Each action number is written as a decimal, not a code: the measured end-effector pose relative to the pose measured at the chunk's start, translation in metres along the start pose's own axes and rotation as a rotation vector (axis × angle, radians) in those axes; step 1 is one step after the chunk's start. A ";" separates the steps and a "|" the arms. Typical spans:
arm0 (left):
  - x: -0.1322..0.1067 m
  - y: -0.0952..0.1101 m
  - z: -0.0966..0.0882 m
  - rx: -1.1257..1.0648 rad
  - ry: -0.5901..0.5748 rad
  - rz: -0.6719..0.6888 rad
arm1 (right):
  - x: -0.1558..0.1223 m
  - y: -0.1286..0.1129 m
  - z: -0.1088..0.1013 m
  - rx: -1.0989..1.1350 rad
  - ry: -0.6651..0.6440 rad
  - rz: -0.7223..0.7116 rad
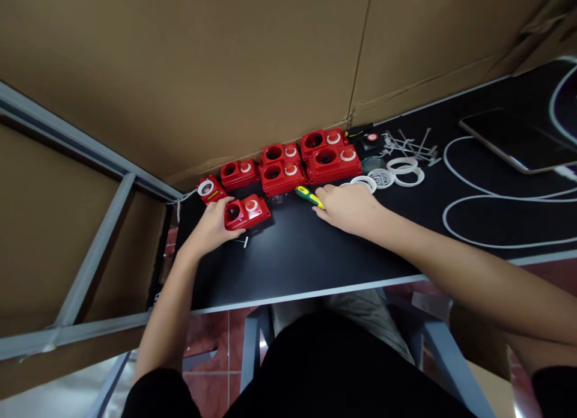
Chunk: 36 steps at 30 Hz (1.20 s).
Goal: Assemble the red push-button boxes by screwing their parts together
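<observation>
On the black table [315, 256], cut off at right, we see the left hand [211, 226] with fingers curled round one red housing [247, 212] before the stacked red housings [288, 169], while the right hand [349, 208], palm down, hides the shaft of the green-yellow screwdriver [308, 196], its grip impossible to tell

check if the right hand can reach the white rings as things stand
Probably yes: the right hand, fingers on the screwdriver, lies just beside the white rings, bare table between. The left hand grips a red housing.
</observation>
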<state>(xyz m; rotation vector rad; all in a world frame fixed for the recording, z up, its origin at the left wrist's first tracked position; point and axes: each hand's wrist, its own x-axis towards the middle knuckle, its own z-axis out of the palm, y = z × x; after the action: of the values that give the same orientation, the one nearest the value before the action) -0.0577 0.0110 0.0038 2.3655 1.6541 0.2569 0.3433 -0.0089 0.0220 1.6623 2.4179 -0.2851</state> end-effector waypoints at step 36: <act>0.032 -0.042 -0.033 0.134 0.287 -0.006 | -0.004 0.001 -0.002 -0.048 -0.034 -0.024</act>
<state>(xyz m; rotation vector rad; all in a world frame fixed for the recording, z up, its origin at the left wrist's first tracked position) -0.0935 0.0585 0.0228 2.5185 1.8551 0.5211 0.3456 -0.0119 0.0253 1.5968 2.4016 -0.2542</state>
